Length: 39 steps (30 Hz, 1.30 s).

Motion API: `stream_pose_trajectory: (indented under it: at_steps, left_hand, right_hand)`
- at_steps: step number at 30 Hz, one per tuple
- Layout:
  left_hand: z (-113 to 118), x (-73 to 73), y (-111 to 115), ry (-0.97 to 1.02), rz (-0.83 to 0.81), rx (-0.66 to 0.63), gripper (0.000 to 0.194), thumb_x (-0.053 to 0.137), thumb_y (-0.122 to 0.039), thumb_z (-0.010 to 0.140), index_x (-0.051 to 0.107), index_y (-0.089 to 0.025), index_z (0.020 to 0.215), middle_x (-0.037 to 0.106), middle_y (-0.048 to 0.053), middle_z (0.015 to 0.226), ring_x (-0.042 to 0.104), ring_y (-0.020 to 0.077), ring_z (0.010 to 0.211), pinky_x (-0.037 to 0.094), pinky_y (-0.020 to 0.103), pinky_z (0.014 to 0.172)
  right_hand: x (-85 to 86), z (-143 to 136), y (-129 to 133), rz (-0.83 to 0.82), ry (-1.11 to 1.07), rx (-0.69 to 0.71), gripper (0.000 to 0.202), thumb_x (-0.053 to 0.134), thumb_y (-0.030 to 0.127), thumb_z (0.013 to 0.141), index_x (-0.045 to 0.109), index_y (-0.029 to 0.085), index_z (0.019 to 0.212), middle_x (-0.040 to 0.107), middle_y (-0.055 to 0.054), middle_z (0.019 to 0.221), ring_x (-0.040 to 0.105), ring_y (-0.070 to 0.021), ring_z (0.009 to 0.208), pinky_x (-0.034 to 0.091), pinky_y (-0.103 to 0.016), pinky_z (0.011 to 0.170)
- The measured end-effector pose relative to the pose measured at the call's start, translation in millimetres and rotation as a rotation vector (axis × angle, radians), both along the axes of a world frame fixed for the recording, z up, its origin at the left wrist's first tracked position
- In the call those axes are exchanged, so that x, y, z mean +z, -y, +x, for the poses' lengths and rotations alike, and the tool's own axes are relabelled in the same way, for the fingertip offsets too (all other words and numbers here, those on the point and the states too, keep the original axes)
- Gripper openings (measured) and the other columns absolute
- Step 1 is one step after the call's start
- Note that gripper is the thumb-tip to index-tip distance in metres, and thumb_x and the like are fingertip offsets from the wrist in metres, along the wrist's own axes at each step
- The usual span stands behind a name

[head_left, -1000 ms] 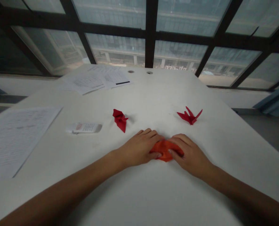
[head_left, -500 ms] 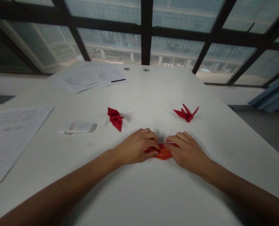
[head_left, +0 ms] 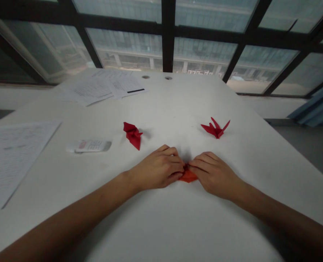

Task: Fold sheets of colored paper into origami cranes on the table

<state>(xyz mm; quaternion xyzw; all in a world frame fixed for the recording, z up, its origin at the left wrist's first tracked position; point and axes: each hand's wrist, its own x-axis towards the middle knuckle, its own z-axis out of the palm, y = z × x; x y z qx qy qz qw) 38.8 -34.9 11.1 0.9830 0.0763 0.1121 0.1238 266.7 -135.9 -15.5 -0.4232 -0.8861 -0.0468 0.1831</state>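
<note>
A sheet of orange-red origami paper [head_left: 189, 176], partly folded, lies on the table between my two hands. My left hand [head_left: 162, 168] pinches its left side, with the fingers curled and pressed together. From the other side, my right hand [head_left: 212, 173] grips the upper right part, its fingertips close to those of the left. Both hands cover much of the paper, so its full shape is hidden. Beyond my left hand rests a red folded paper figure [head_left: 133, 135]. A red paper crane [head_left: 216, 128] with raised points stands beyond my right hand.
On the white table [head_left: 172, 225], a small white packet with printing [head_left: 93, 146] lies to the left. A printed sheet [head_left: 16, 156] is at the left edge, and more printed papers [head_left: 104, 87] overlap at the back. Dark-framed windows [head_left: 168, 36] rise behind.
My right fingertips have come closer to my left ones over the paper. Its red part on the right is now covered by my hand. The view has shifted slightly.
</note>
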Motion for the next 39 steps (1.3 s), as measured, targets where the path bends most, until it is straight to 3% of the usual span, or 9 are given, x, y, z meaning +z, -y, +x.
stream_pose_trajectory:
  at_steps: [7, 10, 14, 20, 25, 30, 35, 39]
  left_hand:
    - [-1.2, -0.8, -1.6, -0.012, -0.012, 0.017, 0.02, 0.057, -0.032, 0.1, 0.069, -0.026, 0.115, 0.075, 0.002, 0.101, 0.056, 0.0223, 0.099, 0.038, 0.039, 0.093]
    - [-0.9, 0.5, -1.2, -0.03, -0.012, 0.003, 0.017, 0.055, -0.03, 0.101, 0.069, -0.025, 0.109, 0.074, 0.002, 0.101, 0.055, 0.0224, 0.099, 0.037, 0.039, 0.094]
    - [-0.1, 5.2, 1.7, -0.037, -0.002, -0.007, 0.015, 0.055, -0.028, 0.099, 0.067, -0.022, 0.093, 0.074, 0.002, 0.099, 0.055, 0.0226, 0.096, 0.036, 0.04, 0.093]
    - [-0.5, 7.5, 3.8, -0.028, -0.026, -0.012, 0.03, 0.062, -0.05, 0.093, 0.065, -0.02, 0.092, 0.071, 0.005, 0.087, 0.054, 0.024, 0.091, 0.039, 0.04, 0.089]
    - [2.0, -1.1, 5.4, -0.014, 0.013, 0.021, 0.015, 0.055, -0.031, 0.099, 0.066, -0.02, 0.096, 0.071, 0.005, 0.092, 0.055, 0.0234, 0.097, 0.036, 0.04, 0.095]
    - [3.6, -6.6, 7.1, 0.006, -0.016, 0.066, 0.016, 0.053, -0.028, 0.099, 0.064, -0.019, 0.092, 0.069, 0.004, 0.091, 0.054, 0.0228, 0.098, 0.033, 0.042, 0.098]
    - [4.8, -9.0, 8.0, 0.001, -0.05, 0.089, 0.015, 0.051, -0.026, 0.1, 0.062, -0.019, 0.092, 0.066, 0.004, 0.091, 0.053, 0.0219, 0.095, 0.033, 0.041, 0.097]
    - [6.0, -10.3, 10.3, 0.002, -0.055, 0.096, 0.014, 0.049, -0.022, 0.1, 0.061, -0.019, 0.094, 0.064, 0.004, 0.092, 0.053, 0.0216, 0.095, 0.034, 0.04, 0.095]
  right_hand:
    - [12.6, 7.7, -1.9, -0.021, 0.177, -0.073, 0.026, 0.052, 0.006, 0.091, 0.072, 0.02, 0.08, 0.071, -0.008, 0.079, 0.058, -0.0251, 0.08, 0.048, -0.048, 0.089]
    - [16.9, 8.7, -1.2, -0.009, 0.184, -0.085, 0.027, 0.053, 0.007, 0.089, 0.069, 0.021, 0.073, 0.068, -0.007, 0.071, 0.059, -0.0246, 0.078, 0.046, -0.051, 0.098]
    - [17.9, 4.8, 4.2, 0.025, 0.128, -0.029, 0.024, 0.052, 0.011, 0.09, 0.073, 0.022, 0.088, 0.076, -0.008, 0.09, 0.065, -0.0277, 0.094, 0.044, -0.053, 0.105]
    - [14.2, -0.3, 6.6, -0.069, 0.073, 0.048, 0.02, 0.056, 0.028, 0.097, 0.073, 0.019, 0.101, 0.077, -0.011, 0.103, 0.069, -0.0262, 0.092, 0.052, -0.047, 0.092]
    - [6.1, -1.1, 5.4, -0.042, 0.044, -0.001, 0.017, 0.055, 0.022, 0.099, 0.072, 0.021, 0.101, 0.078, -0.008, 0.102, 0.07, -0.0231, 0.092, 0.047, -0.046, 0.097]
    - [-0.2, -4.3, 5.3, 0.009, -0.036, -0.086, 0.014, 0.056, 0.02, 0.1, 0.069, 0.019, 0.095, 0.077, -0.005, 0.093, 0.067, -0.0201, 0.085, 0.044, -0.042, 0.095]
    - [1.3, -5.6, 5.0, -0.082, -0.085, -0.093, 0.015, 0.056, 0.013, 0.097, 0.067, 0.02, 0.103, 0.075, -0.004, 0.097, 0.064, -0.0217, 0.093, 0.043, -0.041, 0.093]
    - [3.3, -7.0, 5.5, -0.181, -0.166, -0.118, 0.008, 0.06, 0.015, 0.093, 0.065, 0.02, 0.096, 0.073, -0.005, 0.097, 0.063, -0.0231, 0.096, 0.043, -0.041, 0.092]
